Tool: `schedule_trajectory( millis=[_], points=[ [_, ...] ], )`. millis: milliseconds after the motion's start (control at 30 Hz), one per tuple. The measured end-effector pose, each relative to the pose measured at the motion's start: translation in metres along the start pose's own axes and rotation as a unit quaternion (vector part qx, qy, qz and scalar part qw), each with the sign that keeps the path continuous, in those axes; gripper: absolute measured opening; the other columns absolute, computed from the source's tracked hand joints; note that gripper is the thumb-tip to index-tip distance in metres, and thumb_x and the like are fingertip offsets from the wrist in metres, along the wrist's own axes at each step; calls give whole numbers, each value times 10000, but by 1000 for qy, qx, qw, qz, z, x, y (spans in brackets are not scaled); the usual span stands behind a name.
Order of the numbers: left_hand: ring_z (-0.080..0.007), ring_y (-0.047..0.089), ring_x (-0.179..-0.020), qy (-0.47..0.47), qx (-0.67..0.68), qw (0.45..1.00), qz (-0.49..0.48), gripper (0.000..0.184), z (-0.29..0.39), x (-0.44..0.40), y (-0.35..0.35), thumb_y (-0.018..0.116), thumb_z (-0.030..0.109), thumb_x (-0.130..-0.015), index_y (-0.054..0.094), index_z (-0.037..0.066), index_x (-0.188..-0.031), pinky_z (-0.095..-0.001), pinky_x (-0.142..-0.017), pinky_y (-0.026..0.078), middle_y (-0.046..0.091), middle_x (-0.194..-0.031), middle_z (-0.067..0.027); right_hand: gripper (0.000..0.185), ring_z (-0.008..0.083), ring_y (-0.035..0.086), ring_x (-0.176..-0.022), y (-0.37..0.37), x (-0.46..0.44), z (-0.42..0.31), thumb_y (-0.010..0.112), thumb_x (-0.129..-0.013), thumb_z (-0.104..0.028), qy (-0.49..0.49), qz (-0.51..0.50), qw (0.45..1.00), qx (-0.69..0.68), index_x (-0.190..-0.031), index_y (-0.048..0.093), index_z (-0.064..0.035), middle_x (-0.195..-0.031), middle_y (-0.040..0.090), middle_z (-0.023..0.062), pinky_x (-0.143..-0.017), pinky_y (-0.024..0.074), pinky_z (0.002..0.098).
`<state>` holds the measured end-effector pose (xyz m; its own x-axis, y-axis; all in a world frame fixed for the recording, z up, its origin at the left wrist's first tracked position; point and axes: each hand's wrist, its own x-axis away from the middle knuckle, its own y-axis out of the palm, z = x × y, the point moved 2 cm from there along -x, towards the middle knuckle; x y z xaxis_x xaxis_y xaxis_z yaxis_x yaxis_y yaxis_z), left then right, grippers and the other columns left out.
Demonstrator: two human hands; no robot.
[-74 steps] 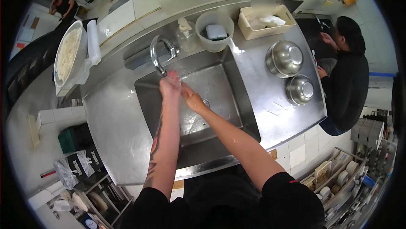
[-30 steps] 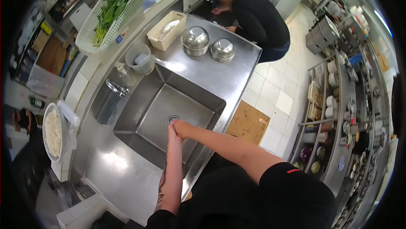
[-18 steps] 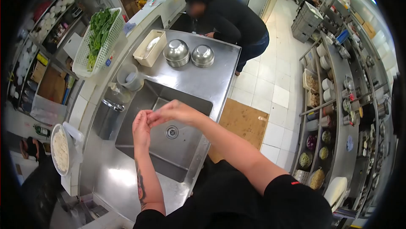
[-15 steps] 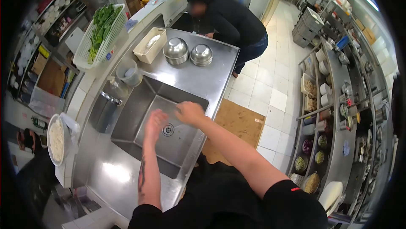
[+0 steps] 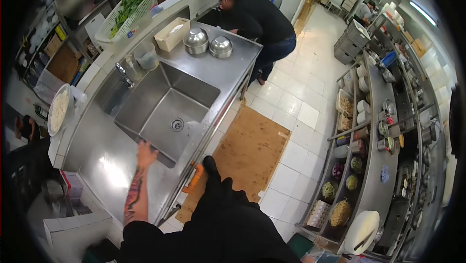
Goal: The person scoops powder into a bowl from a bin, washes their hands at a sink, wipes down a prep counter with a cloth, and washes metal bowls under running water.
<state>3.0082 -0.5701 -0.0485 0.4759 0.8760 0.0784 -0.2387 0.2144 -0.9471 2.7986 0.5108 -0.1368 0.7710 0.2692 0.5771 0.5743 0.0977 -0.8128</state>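
My left hand (image 5: 146, 154) is at the near left rim of the steel sink (image 5: 187, 88), fingers apart and holding nothing. Whether its fingertips touch the metal I cannot tell. The basin has a round drain (image 5: 176, 124) in its floor. Behind it stands a curved faucet (image 5: 124, 74), next to a clear plastic container (image 5: 146, 57). Farther along the steel counter (image 5: 104, 149) sit two stacks of metal bowls (image 5: 196, 41) and a cream bin (image 5: 172, 34). My right hand is out of view; a small skin-coloured patch at the bottom edge is too cut off to identify.
A co-worker (image 5: 262, 23) bends over at the counter's far end. Brown cardboard (image 5: 252, 149) lies on the tiled floor. Shelving with food containers (image 5: 376, 132) lines the right side. A basket of greens (image 5: 124, 18) and a white-filled bowl (image 5: 59, 110) rest on the left ledge.
Both hands were above the sink. My left hand has moved back to the near rim, and my right has left the basin. The view has shifted toward the floor and shelves.
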Motion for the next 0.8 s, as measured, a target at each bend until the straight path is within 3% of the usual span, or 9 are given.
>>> schedule_trajectory(
  millis=[67,167,200,233,267,300,367,467,800],
  points=[
    [-440,435,-1298,-91,-31,993,-75,694,-4,20,-50,744,453,-745,553,93,-1306,-577,-1006,419,540,-1343,-209,359,272,657,-780,25,37,-51,658,-874,-285,220,-43,951,-212,-1114,642,-18,-960,654,109,-587,565,448],
    [-413,545,-1207,-187,-182,949,-179,790,-24,47,-68,744,608,-680,606,103,-1272,-520,-955,488,592,-1301,-162,347,269,658,-771,38,57,-116,658,-874,-283,311,-14,867,-390,-1105,650,-24,-942,654,107,-576,564,448],
    [-423,506,-1254,-190,-103,924,-315,897,-62,43,-47,745,616,-677,543,37,-1332,-476,-999,470,533,-1363,-209,343,269,658,-769,41,61,-132,658,-874,-282,310,-5,853,-420,-1102,653,-26,-936,654,107,-573,564,448],
    [-444,473,-1279,-93,-197,937,-273,1119,-112,38,0,759,629,-653,358,-73,-1426,-437,-1036,449,378,-1461,-290,339,268,658,-766,45,66,-145,658,-874,-282,309,4,842,-443,-1099,655,-28,-929,653,106,-570,564,448],
    [-461,444,-1296,-152,-191,941,-235,1296,-81,58,-9,778,632,-631,153,-148,-1457,-456,-1070,415,203,-1505,-365,334,267,659,-763,49,71,-155,658,-874,-281,307,11,833,-460,-1096,658,-30,-923,653,106,-566,564,448],
    [-456,443,-1300,-183,-213,936,-214,1326,-68,60,-7,834,577,-599,122,-127,-1469,-500,-1064,411,145,-1514,-375,330,266,659,-760,51,76,-163,658,-874,-280,305,19,824,-477,-1092,661,-33,-917,653,105,-563,563,448],
    [-438,462,-1289,-196,-109,958,-178,1263,-64,63,-18,882,475,-592,183,-125,-1455,-530,-1042,419,198,-1504,-363,322,265,659,-755,57,86,-178,659,-874,-279,304,31,812,-498,-1086,666,-37,-904,653,104,-556,563,448],
    [-406,509,-1246,-197,-164,955,-151,1145,-61,58,-15,906,401,-591,296,-101,-1420,-503,-1022,443,299,-1474,-318,310,262,660,-747,64,98,-193,659,-874,-277,303,39,801,-516,-1077,674,-43,-886,653,103,-546,562,448],
    [-414,532,-1228,-197,-127,961,-143,995,-43,65,-34,916,436,-547,498,-59,-1302,-473,-1028,457,424,-1402,-328,272,254,662,-719,72,146,-184,659,-874,-271,320,22,799,-509,-1046,700,-64,-824,652,97,-512,558,448]
  ],
)
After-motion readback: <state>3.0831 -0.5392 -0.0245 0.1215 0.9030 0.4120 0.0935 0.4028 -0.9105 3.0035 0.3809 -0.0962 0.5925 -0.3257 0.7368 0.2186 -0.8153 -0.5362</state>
